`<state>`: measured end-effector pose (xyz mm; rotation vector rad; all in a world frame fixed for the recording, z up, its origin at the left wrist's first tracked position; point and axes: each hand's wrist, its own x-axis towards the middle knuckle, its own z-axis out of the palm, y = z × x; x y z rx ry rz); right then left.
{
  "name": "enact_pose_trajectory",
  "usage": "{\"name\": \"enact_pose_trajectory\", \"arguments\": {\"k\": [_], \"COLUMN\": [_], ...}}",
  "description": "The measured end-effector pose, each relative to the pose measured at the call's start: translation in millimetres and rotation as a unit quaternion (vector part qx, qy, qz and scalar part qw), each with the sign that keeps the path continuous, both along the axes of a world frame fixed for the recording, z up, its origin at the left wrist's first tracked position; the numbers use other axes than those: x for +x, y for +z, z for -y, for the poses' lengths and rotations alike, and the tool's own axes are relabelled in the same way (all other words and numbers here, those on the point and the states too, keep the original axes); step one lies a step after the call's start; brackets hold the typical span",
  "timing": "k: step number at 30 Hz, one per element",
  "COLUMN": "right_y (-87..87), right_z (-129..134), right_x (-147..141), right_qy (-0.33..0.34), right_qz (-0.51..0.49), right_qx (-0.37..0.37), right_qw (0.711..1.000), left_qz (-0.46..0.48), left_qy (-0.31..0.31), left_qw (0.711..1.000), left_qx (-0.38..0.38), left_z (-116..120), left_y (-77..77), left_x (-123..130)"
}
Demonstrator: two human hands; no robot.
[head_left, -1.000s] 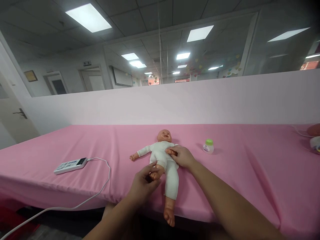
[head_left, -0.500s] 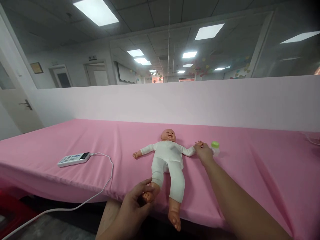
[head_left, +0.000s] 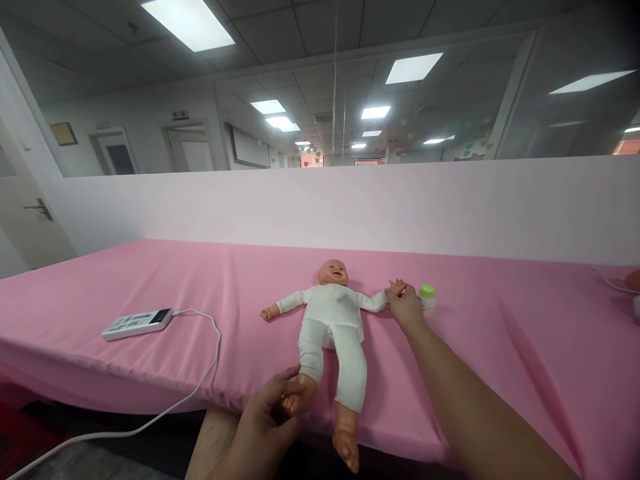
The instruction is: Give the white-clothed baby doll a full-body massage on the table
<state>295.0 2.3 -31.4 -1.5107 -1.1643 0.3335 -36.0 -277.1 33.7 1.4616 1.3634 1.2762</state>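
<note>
left hand [head_left: 266, 421] holds the smooth, rounded foot [head_left: 294, 404] of a white-clothed doll [head_left: 333, 307]

My left hand [head_left: 267, 420] covers part of one foot of the doll [head_left: 334, 310], and my right hand [head_left: 406, 310] hides most of its wrist on the right and part of the green-lidded jar [head_left: 427, 291], while both my arms are cut off at the near edge. The print on the white device [head_left: 137, 325] is too small for me to read, and its cable [head_left: 110, 435] runs out of view at the near left. A reddish object [head_left: 633, 280] at the right edge is cut off, so I can't tell what it is.
</note>
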Motion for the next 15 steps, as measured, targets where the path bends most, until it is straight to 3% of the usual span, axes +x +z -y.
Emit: {"name": "enact_pose_trajectory", "arguments": {"k": [3, 6, 11, 15], "right_y": [21.9, 36.1, 38.6, 38.7], "right_z": [24.5, 48.5, 61.0, 58.2], "right_x": [-26.6, -57.0, -80.2, -77.4], "right_qy": [0.028, 0.109, 0.277, 0.294], "right_qz": [-0.004, 0.043, 0.226, 0.305], "right_qx": [0.091, 0.165, 0.159, 0.106], "right_qw": [0.995, 0.979, 0.92, 0.9], "left_qz": [0.039, 0.046, 0.047, 0.044], "left_qy": [-0.028, -0.039, -0.039, -0.054], "left_qw": [0.999, 0.997, 0.997, 0.996], "left_qx": [0.02, 0.05, 0.048, 0.052], "left_z": [-22.6, -53.8, -105.1, -127.2], "left_y": [-4.5, 0.7, 15.5, 16.6], "left_x": [6.1, 15.4, 33.9, 42.0]}}
